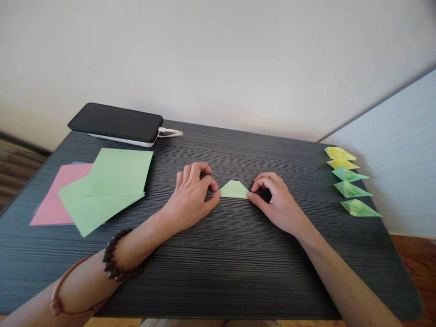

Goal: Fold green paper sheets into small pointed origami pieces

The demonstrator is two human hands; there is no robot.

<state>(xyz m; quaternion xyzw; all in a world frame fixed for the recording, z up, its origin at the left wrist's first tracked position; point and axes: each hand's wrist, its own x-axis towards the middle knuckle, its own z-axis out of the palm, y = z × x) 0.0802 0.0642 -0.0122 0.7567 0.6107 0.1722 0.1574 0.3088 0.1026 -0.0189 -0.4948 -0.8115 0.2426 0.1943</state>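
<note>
A small folded piece of light green paper (234,189) lies at the middle of the dark table, its long straight edge toward me and its top cut flat like a trapezoid. My left hand (192,193) pinches its left corner between thumb and fingers. At the right corner, my right hand (274,197) holds it in the same way, thumb near the tip. Both hands rest low, close to the tabletop. Dark beads and a thin copper-coloured bangle circle my left wrist and forearm.
Green sheets (119,170) overlap a pink sheet (56,200) on the left. Behind them a black phone (117,121) sits on a white block with a white cable (172,132). Several folded yellow and green paper pieces (354,190) line the right side. A wall backs the table (218,272).
</note>
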